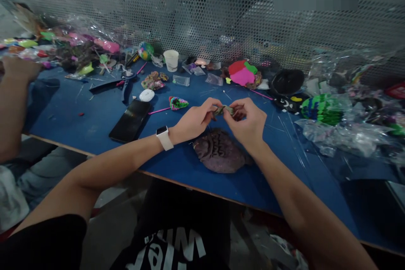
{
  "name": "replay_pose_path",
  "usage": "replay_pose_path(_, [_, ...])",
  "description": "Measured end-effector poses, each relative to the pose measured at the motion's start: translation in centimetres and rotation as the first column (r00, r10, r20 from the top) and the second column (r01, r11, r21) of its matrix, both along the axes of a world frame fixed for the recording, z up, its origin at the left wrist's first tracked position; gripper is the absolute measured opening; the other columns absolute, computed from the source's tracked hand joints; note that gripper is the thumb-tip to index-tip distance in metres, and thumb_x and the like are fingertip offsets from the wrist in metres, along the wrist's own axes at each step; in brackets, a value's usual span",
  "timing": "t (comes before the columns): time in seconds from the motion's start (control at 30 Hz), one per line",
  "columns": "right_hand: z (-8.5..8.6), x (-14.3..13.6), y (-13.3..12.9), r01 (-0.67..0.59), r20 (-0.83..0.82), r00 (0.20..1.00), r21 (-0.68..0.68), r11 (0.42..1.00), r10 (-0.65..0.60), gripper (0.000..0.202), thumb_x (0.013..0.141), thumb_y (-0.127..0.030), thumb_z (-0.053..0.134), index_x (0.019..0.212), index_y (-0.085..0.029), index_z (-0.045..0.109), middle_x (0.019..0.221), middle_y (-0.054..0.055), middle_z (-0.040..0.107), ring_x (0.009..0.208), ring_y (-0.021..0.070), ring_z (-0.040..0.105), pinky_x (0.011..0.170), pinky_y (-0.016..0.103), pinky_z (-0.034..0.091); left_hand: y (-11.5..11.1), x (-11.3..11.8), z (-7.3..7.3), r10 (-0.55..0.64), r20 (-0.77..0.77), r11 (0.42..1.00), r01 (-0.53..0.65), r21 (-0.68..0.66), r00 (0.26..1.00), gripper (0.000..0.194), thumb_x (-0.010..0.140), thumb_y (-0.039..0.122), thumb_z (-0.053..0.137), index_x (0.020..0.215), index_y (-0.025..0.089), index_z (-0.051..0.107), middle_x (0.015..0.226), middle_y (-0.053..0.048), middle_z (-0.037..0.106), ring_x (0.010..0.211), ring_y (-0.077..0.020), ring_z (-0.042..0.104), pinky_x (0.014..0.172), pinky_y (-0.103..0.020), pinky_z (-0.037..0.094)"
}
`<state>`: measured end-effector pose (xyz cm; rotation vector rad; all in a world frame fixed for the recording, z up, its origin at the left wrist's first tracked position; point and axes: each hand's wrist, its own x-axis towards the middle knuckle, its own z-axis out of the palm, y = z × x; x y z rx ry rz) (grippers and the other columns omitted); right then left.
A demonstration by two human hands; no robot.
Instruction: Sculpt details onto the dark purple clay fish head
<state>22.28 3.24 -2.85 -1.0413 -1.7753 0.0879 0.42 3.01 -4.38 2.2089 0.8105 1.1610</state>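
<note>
The person's left hand [198, 120] and right hand [248, 120] meet above the table [177, 156], each pinching the same lump of green clay [224, 112] between thumb and fingers. The clay is held just above the brown fish [220, 151], which lies on the table near its front edge and has thin ridges across its top.

A watch [165, 138] is on the left wrist. Beyond that arm, the phone [130, 121] lies near the front edge, with a white case [147, 95] just beside it. A pink stick [160, 111] runs to a small multicoloured piece [177, 103] near the left hand. Farther back stand a paper cup [171, 60] and, to its left, open scissors [117, 84].

To the right are a pink, red and green piece [243, 73], a black bowl [287, 82], a green and blue piece [322, 109] and clear plastic [351, 135]. At the far left, another person's arm [12, 105] reaches over the table.
</note>
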Motion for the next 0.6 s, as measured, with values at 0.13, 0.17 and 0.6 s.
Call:
replay_pose_path(0.13, [0.1, -0.3, -0.3, -0.025, 0.029, 0.999, 0.072, 0.997, 0.023, 0.004, 0.098, -0.028, 0.076, 0.095, -0.028, 0.073, 0.083, 0.0, 0.079, 0.059, 0.017, 0.066, 0.06, 0.034, 0.058, -0.1, -0.2, 0.3, 0.035, -0.053, 0.999, -0.033, 0.022, 0.998, 0.038, 0.112, 0.016, 0.056, 0.15, 0.022, 0.054, 0.117, -0.008, 0.085, 0.101, -0.0195, 0.087, 0.08, -0.026, 0.061])
replay_pose_path(0.17, [0.1, -0.3, -0.3, -0.026, 0.041, 0.999, 0.079, 0.997, 0.022, 0.002, 0.098, -0.027, 0.076, 0.096, -0.028, 0.076, 0.086, 0.001, 0.081, 0.06, 0.0172, 0.066, 0.061, 0.034, 0.058, -0.2, -0.3, 0.4, 0.038, -0.062, 0.999, -0.037, 0.017, 0.997, 0.041, 0.111, 0.018, 0.061, 0.152, 0.022, 0.054, 0.12, -0.009, 0.084, 0.101, -0.0197, 0.086, 0.079, -0.026, 0.061])
replay_pose_path(0.6, [0.6, 1.3, -0.3, -0.358, 0.101, 0.924, -0.105, 0.928, 0.368, 0.036, 0.109, -0.038, 0.067, 0.138, -0.029, 0.086, 0.12, 0.008, 0.088, 0.073, 0.0196, 0.077, 0.072, 0.04, 0.068, 0.3, -0.5, 0.3, 0.213, -0.135, 0.963, -0.185, 0.196, 0.968, 0.029, 0.121, 0.046, 0.058, 0.126, 0.019, 0.069, 0.114, -0.01, 0.078, 0.083, -0.0178, 0.072, 0.073, -0.03, 0.051])
